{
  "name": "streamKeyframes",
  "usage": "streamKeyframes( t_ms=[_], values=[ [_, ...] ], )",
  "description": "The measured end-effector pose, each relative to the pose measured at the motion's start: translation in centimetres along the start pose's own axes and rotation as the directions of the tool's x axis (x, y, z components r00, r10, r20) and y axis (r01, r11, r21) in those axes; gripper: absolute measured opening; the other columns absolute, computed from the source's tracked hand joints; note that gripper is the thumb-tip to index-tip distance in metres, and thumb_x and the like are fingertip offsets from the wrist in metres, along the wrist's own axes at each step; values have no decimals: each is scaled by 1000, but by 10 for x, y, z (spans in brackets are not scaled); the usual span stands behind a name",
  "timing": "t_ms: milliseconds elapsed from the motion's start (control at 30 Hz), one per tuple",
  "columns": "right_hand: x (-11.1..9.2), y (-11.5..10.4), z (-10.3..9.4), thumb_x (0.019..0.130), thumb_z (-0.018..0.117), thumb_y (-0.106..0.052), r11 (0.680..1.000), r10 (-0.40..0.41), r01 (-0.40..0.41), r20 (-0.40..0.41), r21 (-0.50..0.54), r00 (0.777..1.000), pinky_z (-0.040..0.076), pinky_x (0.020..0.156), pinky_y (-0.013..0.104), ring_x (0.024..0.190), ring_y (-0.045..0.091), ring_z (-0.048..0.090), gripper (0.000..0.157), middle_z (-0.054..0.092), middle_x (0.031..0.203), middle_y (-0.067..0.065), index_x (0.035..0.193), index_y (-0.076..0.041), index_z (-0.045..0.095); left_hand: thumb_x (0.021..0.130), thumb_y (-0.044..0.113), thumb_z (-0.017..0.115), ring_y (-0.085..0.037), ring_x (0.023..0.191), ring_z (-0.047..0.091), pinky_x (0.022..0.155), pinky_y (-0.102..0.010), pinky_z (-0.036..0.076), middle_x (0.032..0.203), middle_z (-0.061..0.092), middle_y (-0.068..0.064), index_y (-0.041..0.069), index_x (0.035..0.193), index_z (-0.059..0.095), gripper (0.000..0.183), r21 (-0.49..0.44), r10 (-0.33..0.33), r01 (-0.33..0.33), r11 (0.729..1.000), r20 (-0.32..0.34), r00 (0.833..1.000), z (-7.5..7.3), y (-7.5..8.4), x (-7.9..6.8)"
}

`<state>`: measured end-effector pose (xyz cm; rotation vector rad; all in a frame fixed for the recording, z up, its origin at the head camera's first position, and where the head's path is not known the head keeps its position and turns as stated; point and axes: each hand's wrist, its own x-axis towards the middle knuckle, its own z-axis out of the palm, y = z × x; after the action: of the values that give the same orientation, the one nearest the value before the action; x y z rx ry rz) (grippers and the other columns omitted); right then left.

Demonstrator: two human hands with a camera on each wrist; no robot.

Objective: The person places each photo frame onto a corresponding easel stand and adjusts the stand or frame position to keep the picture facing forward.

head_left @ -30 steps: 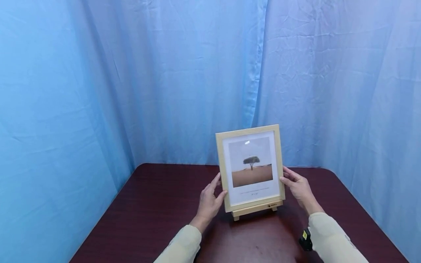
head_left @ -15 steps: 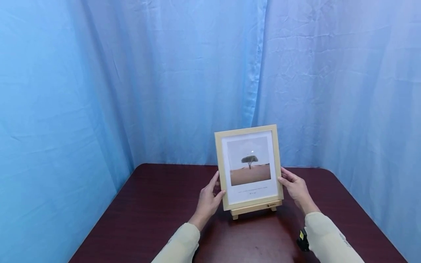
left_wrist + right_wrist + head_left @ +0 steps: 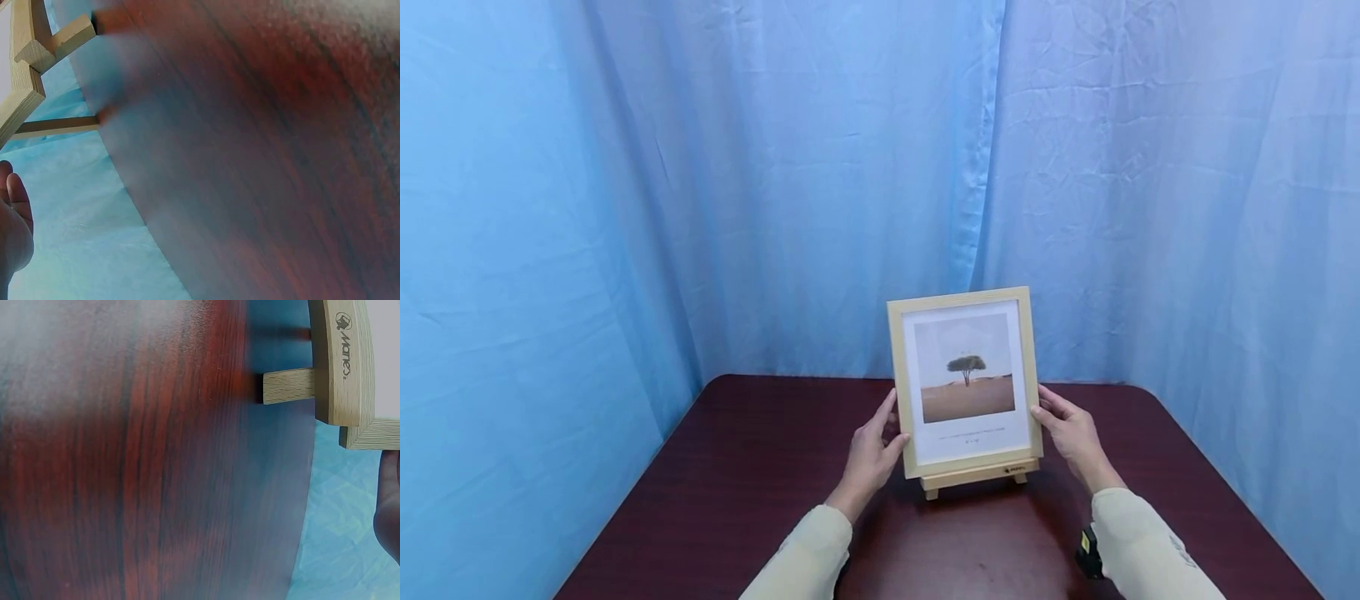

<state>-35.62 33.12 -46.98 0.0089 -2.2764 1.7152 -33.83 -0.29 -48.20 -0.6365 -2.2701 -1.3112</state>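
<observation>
A pale wooden picture frame with a print of a lone tree stands upright, leaning back on a small wooden tabletop easel. My left hand holds its left side low down, thumb at the front edge and fingers reaching behind. On the opposite side my right hand grips the frame in the same way. The easel's front ledge, with a printed logo, supports the frame's lower edge in the right wrist view. In the left wrist view the left hand is cut off by the image edge. The fingertips behind the frame are hidden.
The dark reddish wooden table has rounded far corners. Blue curtains hang behind it and along both sides. A small black device with a yellow label sits at the right sleeve's cuff.
The frame, easel and both hands have shifted slightly to the left. The bright glare spot on the print has gone. Both hands keep their hold on the frame.
</observation>
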Motion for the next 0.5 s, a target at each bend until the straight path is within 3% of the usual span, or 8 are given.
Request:
streamKeyframes(
  t_ms=[267, 500],
  values=[
    [-8, -2, 2, 100, 62, -23, 1000, -13, 13, -33, -14, 999, 46, 81, 10, 99, -8, 54, 53, 55, 136, 25, 148, -7, 47, 90, 5, 72, -15, 83, 61, 65, -24, 51, 106, 69, -6, 15, 155, 36, 75, 19, -18, 18, 1000, 9, 1000, -3, -2, 5],
    [-14, -4, 4, 100, 61, -23, 1000, 8, -10, -64, -23, 998, 44, 81, 8, 104, -4, 52, 50, 55, 138, 22, 147, -11, 49, 91, 4, 71, -16, 88, 63, 74, -30, 55, 110, 68, -7, 16, 156, 35, 75, 26, -38, 37, 999, 30, 999, -3, -4, 9]
  ],
)
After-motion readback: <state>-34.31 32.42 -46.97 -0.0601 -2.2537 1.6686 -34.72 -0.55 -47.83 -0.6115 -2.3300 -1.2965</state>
